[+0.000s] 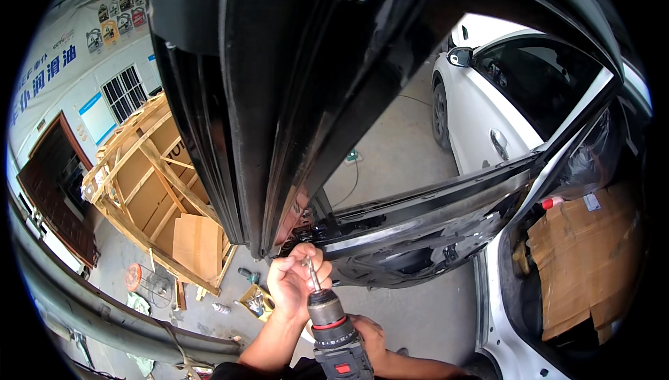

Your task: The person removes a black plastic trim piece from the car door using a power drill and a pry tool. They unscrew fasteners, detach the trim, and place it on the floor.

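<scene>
A cordless drill (339, 342), black and grey with a red ring, points up and away from me. My right hand (369, 333) grips it from the right side; the drill body hides most of those fingers. My left hand (295, 279) is closed, its fingertips curled about the slim metal drill bit (313, 274) near the tip. Whether a small fastener sits there too I cannot make out. Just beyond the fingers is the lower corner of a black car pillar (258, 136), beside an open car door (418, 237) with its inner panel off and its window frame bare.
A white car (505, 94) stands beyond the door. To the right, cardboard (585, 261) covers the inside of the near car. At left are a wooden crate (150, 171), a fan (150, 281), a yellow box of small parts (258, 302) and a green power tool (248, 275) on the floor.
</scene>
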Demonstrator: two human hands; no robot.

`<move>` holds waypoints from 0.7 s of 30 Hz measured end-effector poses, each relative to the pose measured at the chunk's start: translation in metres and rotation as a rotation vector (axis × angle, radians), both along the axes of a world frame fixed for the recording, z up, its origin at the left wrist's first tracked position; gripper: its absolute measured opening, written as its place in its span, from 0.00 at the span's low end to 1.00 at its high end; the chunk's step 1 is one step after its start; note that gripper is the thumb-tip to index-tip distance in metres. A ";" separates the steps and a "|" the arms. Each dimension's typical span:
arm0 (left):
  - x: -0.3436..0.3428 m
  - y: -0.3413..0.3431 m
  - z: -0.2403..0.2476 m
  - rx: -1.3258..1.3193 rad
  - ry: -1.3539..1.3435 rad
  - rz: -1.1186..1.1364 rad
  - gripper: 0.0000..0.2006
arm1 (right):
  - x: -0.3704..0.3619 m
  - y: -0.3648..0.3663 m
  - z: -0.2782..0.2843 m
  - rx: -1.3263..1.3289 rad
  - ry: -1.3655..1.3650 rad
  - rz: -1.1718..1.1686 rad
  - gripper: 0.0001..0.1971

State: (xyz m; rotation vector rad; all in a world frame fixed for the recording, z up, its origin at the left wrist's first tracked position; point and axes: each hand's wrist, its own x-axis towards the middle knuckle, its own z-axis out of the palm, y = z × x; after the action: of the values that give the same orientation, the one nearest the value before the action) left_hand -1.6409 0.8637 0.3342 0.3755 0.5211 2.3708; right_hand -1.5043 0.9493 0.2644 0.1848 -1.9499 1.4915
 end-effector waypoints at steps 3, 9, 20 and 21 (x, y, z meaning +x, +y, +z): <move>0.002 0.003 0.009 -0.044 0.053 -0.022 0.10 | 0.001 0.005 0.011 -0.075 -0.064 0.032 0.19; 0.012 0.012 0.049 -0.207 0.198 0.123 0.15 | -0.006 0.011 0.055 -0.011 -0.018 0.001 0.24; 0.018 0.018 0.062 -0.079 0.236 0.068 0.15 | -0.013 0.008 0.052 0.047 0.167 -0.090 0.26; 0.019 0.018 0.061 -0.076 0.227 0.070 0.15 | -0.012 0.008 0.053 0.035 0.159 -0.077 0.25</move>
State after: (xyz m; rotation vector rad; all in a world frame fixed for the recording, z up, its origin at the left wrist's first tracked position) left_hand -1.6223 0.8820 0.3953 0.6041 0.7379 2.3808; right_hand -1.5166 0.9575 0.3175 0.2342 -1.8369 1.3518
